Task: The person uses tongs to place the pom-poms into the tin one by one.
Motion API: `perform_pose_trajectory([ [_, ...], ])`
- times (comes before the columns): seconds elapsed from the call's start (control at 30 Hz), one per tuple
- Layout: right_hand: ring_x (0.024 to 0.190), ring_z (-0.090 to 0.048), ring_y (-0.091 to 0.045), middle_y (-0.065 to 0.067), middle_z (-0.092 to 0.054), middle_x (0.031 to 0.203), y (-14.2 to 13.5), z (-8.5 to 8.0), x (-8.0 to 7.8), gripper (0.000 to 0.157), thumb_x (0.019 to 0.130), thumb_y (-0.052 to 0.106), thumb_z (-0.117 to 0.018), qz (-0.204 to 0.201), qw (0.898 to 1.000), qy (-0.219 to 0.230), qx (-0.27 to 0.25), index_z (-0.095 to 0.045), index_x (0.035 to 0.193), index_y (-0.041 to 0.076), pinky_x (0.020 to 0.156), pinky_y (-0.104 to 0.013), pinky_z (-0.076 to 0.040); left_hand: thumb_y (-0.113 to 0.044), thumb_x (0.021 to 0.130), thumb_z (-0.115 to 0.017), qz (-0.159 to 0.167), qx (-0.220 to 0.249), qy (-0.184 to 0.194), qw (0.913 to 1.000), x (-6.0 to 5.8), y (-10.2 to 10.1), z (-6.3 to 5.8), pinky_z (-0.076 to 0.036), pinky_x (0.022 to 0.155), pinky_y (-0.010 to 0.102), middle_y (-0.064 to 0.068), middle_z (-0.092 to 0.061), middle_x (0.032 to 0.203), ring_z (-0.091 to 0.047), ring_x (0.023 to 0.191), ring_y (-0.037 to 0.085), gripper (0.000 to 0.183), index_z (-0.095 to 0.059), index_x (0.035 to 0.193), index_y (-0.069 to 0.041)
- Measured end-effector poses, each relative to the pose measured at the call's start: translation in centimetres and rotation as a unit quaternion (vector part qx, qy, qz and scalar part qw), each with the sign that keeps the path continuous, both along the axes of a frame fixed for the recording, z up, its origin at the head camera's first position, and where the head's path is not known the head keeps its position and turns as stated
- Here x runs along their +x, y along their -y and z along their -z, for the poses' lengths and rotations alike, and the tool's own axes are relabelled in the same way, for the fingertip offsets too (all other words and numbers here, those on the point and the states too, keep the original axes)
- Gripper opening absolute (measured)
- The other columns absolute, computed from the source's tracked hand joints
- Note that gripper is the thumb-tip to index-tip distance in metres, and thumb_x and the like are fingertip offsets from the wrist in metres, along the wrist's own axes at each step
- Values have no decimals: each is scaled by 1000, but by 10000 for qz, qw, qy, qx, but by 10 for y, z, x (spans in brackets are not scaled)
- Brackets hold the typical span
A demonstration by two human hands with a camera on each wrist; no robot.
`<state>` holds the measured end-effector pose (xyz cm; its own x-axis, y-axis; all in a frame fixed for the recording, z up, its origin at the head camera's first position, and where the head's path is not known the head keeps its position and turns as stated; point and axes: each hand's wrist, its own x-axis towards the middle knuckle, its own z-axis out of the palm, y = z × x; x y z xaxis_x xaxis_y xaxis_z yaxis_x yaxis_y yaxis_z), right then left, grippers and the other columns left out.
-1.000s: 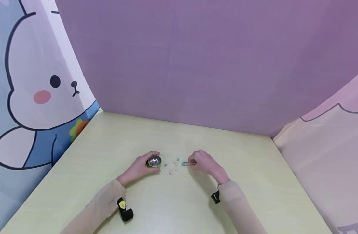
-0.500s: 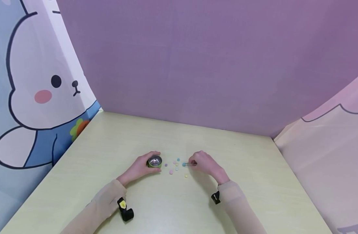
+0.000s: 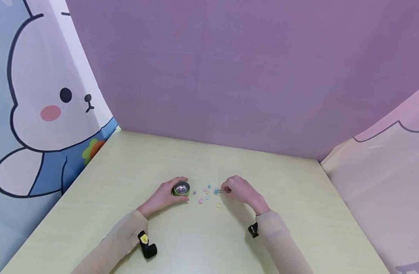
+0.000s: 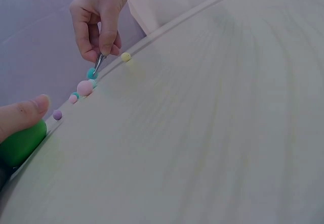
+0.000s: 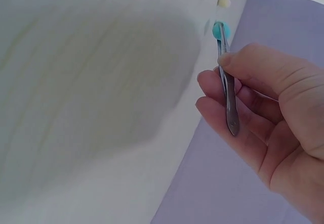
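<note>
Tweezers: I see a slim, silvery metal pair (image 5: 231, 100), two narrow arms joined at a rounded, darker end, ridged grip lines partway down; held over the table (image 3: 281, 175), tips pointing toward the scattered balls.
Teal ball: small, round, matt blue-green (image 5: 217, 31), right at the tweezer tips; one arm crosses its face. I cannot tell whether it is raised off the table.
Loose balls: lying between the hands, I note a purple one (image 3: 194, 193) nearest the cup, a larger pink one (image 3: 200, 201), a yellow one (image 3: 218, 206) nearest me, and a second blue-green one (image 3: 209, 187) at the far side; smaller pink, yellow and pale blue ones sit in the middle.
Cup: green outside (image 3: 182, 194), shiny metal inside, round mouth facing up, upright on the table.
Cup interior: bright reflections; I cannot tell what, if anything, lies at the bottom.
Left hand: (image 3: 164, 195) thumb and fingers wrapped around the cup from its left side.
Right hand: (image 3: 241, 191) thumb and fingers pinch the tweezers; the two hands are apart.
</note>
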<state>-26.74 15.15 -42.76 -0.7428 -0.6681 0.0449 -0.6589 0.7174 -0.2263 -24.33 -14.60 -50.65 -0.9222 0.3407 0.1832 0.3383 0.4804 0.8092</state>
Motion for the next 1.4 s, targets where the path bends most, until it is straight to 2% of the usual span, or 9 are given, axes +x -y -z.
perform_pose_trajectory([
  [0.23, 59, -27, -4, 10, -28, 58, 4, -3, 0, 37, 80, -6, -63, -92, 10000, 19, -17, -42, 59, 17, 55, -16, -20, -30, 78, -84, 40, 15, 31, 10000, 1, 0, -1, -43, 112, 55, 18, -56, 143, -55, 130, 37, 75, -51, 141, -8],
  [0.57, 58, -20, -4, 8, -20, 60, 18, -10, -1, 39, 75, -11, -56, -406, 9989, -30, -222, -33, 59, 16, 56, -17, -17, -29, 79, -84, 71, 35, -14, 10000, 1, 1, -4, -43, 112, 56, 19, -56, 143, -56, 129, 38, 75, -50, 141, -7],
  [1.13, 57, -26, -3, 10, -31, 58, 36, -18, -3, 37, 79, -7, -61, -514, 9984, -29, -228, -41, 60, 17, 55, -15, -21, -29, 79, -84, 87, 71, -27, 9999, 2, 3, -5, -44, 112, 55, 19, -57, 142, -56, 129, 38, 74, -50, 141, -7],
  [1.4, 58, -25, -4, 9, -28, 59, 49, -26, -2, 37, 78, -8, -60, -591, 9979, -123, -212, -39, 60, 16, 55, -16, -20, -31, 79, -84, 71, 54, -47, 9999, 2, 5, -4, -43, 112, 55, 18, -57, 142, -55, 130, 37, 74, -51, 141, -7],
])
